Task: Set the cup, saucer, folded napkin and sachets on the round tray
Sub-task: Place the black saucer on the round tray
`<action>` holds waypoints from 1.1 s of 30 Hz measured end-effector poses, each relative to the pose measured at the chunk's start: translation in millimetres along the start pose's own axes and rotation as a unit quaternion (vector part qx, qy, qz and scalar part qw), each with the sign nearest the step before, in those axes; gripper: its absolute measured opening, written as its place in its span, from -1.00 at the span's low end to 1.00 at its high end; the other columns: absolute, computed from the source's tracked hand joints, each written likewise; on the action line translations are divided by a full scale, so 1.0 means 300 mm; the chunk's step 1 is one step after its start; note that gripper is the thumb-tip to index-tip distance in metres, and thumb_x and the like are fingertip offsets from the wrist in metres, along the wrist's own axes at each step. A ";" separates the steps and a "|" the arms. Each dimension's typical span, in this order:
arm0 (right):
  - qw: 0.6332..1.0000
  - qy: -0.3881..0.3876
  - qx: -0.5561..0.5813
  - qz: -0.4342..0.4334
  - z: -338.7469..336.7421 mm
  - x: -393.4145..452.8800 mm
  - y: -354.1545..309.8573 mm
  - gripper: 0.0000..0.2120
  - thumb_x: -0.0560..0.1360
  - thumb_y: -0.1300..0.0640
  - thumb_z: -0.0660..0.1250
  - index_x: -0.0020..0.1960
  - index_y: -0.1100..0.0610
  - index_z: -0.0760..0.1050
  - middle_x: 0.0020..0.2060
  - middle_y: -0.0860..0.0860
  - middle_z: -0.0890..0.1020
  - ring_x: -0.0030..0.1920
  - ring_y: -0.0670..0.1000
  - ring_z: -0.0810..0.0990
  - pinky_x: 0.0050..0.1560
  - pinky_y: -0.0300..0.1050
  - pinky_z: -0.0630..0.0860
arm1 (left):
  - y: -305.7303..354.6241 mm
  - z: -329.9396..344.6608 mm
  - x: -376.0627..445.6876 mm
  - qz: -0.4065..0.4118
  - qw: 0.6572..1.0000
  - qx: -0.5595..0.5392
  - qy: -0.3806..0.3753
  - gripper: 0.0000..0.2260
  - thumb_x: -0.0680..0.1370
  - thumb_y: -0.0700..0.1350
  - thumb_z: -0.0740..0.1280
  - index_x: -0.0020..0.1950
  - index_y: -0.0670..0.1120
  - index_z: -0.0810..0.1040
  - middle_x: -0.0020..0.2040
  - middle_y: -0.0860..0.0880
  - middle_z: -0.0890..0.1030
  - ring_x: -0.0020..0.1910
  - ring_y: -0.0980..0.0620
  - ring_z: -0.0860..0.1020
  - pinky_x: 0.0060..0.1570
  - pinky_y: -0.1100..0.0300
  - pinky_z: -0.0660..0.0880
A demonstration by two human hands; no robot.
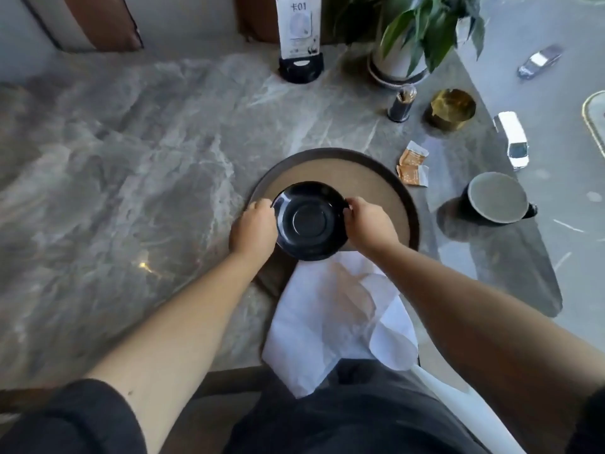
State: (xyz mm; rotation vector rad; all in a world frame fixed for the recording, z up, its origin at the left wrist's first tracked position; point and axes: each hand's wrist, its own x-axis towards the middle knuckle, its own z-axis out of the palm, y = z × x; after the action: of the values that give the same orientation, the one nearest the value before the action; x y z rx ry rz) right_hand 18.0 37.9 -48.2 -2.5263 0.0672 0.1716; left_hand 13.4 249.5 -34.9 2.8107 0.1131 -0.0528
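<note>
A black saucer [311, 220] is over the near part of the round brown tray [340, 168]. My left hand [253, 229] grips its left rim and my right hand [368, 224] grips its right rim. Whether the saucer rests on the tray or hovers just above it, I cannot tell. A white napkin [337, 319], loosely spread, lies over the tray's near edge and hangs off the table toward my lap. Two orange sachets [413, 167] lie on the table just right of the tray. The dark cup [496, 198] stands further right, its handle pointing right.
On the grey marble table [131, 158], a black menu-card stand [299, 65], a potted plant [412, 37], a toothpick holder [401, 104] and a gold dish [451, 109] stand at the back. The table's right edge runs along a window.
</note>
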 end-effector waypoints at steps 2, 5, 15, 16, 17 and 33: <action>1.000 -0.016 -0.014 0.000 0.031 0.021 -0.033 -0.73 0.55 0.09 0.11 0.13 0.12 0.51 -0.08 0.23 0.66 -0.08 0.29 0.59 -0.24 -0.06 0.38 | -0.047 -0.004 0.000 -0.011 1.000 0.003 0.000 -0.84 0.60 -0.18 0.12 0.02 -0.19 0.47 0.05 -0.25 0.58 0.00 -0.30 0.53 -0.11 -0.05 0.41; 0.998 -0.042 -0.043 -0.006 0.069 0.049 -0.075 -0.74 0.52 0.12 0.13 0.13 0.14 0.49 -0.10 0.23 0.65 -0.13 0.30 0.59 -0.24 -0.03 0.44 | -0.102 -0.006 0.011 -0.029 1.000 -0.004 0.004 -0.81 0.61 -0.16 0.10 0.02 -0.19 0.47 0.05 -0.25 0.58 0.01 -0.30 0.52 -0.08 -0.06 0.41; 0.997 -0.057 -0.045 0.017 0.154 0.121 -0.124 -0.71 0.53 0.07 0.08 0.11 0.13 0.49 -0.08 0.22 0.64 -0.12 0.29 0.57 -0.23 -0.04 0.42 | -0.193 0.023 0.078 -0.052 0.999 0.004 -0.016 -0.85 0.59 -0.19 0.14 0.05 -0.20 0.47 0.07 -0.25 0.58 0.04 -0.31 0.53 -0.03 -0.08 0.44; 0.997 -0.056 -0.045 0.018 0.155 0.124 -0.121 -0.71 0.53 0.06 0.08 0.11 0.13 0.49 -0.09 0.22 0.63 -0.13 0.29 0.57 -0.23 -0.03 0.42 | -0.194 0.026 0.082 -0.047 0.999 0.005 -0.018 -0.85 0.59 -0.19 0.15 0.05 -0.21 0.47 0.07 -0.26 0.58 0.03 -0.31 0.53 -0.04 -0.08 0.44; 0.997 -0.055 -0.046 0.018 0.157 0.127 -0.117 -0.71 0.53 0.06 0.08 0.10 0.13 0.49 -0.09 0.22 0.63 -0.13 0.29 0.57 -0.23 -0.04 0.41 | -0.194 0.029 0.084 -0.042 0.999 0.007 -0.019 -0.85 0.59 -0.19 0.14 0.05 -0.21 0.47 0.07 -0.26 0.58 0.03 -0.30 0.53 -0.05 -0.07 0.44; 0.998 -0.037 -0.049 0.031 0.154 0.147 -0.078 -0.71 0.55 0.09 0.08 0.15 0.13 0.49 -0.08 0.21 0.64 -0.13 0.27 0.56 -0.24 -0.05 0.38 | -0.159 0.045 0.114 0.027 0.995 0.098 -0.024 -0.84 0.62 -0.19 0.12 0.09 -0.19 0.47 0.08 -0.19 0.58 0.02 -0.22 0.54 0.02 -0.05 0.39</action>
State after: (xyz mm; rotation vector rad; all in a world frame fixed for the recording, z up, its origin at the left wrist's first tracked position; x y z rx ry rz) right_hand 58.7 83.1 -78.5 -2.6142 0.1102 0.3004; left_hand 43.0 292.6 -64.5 3.0033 0.0206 -0.1242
